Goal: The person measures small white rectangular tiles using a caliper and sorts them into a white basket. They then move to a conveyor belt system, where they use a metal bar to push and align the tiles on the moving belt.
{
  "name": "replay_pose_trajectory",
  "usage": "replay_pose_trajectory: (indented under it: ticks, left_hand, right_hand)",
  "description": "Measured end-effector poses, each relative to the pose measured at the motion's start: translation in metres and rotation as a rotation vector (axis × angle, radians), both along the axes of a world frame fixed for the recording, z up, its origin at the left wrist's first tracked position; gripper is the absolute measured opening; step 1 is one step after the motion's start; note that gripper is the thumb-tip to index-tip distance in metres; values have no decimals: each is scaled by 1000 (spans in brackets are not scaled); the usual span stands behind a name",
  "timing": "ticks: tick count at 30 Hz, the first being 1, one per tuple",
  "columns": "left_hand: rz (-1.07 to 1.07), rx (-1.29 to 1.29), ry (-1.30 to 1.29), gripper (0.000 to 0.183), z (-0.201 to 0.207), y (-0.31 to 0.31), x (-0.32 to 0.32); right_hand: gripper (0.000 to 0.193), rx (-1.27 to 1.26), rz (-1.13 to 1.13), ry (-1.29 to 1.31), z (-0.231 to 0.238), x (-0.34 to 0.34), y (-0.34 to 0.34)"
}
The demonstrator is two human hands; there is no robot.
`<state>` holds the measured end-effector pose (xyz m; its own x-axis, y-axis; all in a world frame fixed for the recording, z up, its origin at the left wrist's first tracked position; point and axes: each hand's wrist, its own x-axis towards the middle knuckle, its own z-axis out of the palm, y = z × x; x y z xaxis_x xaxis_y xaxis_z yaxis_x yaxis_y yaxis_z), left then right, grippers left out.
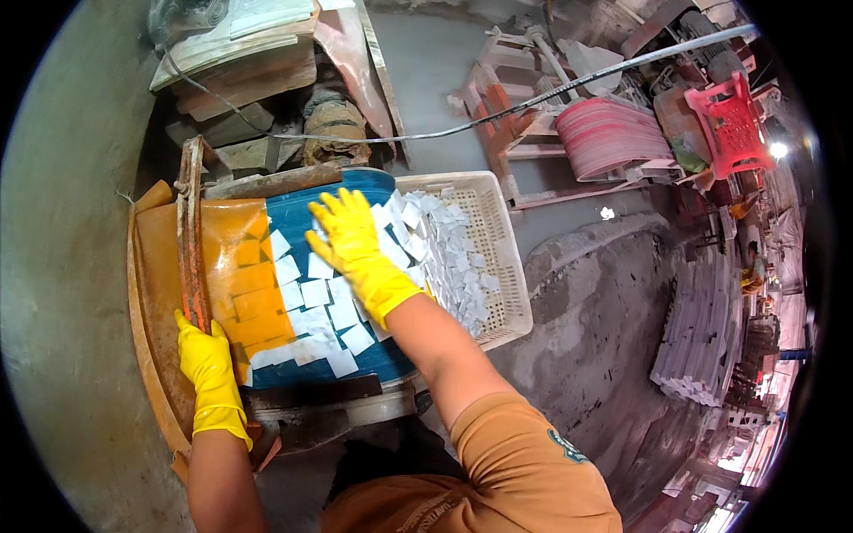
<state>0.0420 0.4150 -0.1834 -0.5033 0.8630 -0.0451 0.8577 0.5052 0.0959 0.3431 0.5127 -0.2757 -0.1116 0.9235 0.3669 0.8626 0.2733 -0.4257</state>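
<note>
Both my hands wear yellow rubber gloves. My right hand [354,240] is spread flat, fingers apart, over white square tile pieces [315,293] on a blue conveyor belt [302,209]. More pieces show under and around its wrist. At the left, my left hand [209,364] is closed round the near end of a rusty metal bar [190,231], its thumb and a finger on either side. The bar crosses above a translucent orange flap [235,240], which covers some of the tiles. A cream plastic crate [508,266] at the belt's right end holds many small white pieces.
Stacked boards [249,80] and a cloth-wrapped motor-like part [333,129] lie behind the belt. A grey cable [498,115] crosses overhead. Farther right are a wooden pallet frame [524,151], curved pink-edged slabs [613,138], a red plastic stool [730,124] and a slab stack [697,329].
</note>
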Motion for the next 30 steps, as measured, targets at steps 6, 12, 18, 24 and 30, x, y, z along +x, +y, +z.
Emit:
replay_pose_trajectory:
  ticks: [6,12,18,24,30]
  left_hand:
    - [0,-3,22,79,-6,1,-4]
    - [3,0,-19,77,6,0,7]
    - [-16,24,-10,76,-1,-2,-2]
    - [-33,27,-12,75,-3,-1,-7]
    - [-54,37,-30,75,-2,-2,-9]
  right_hand:
    - [48,-130,-85,-11,-30,145,-65]
    - [59,-344,-567,98,-95,200,-207]
    - [63,-216,-503,446,-43,74,-296]
    - [66,-118,-508,452,-2,-38,-268]
    - [66,-97,-630,214,-10,-57,-254]
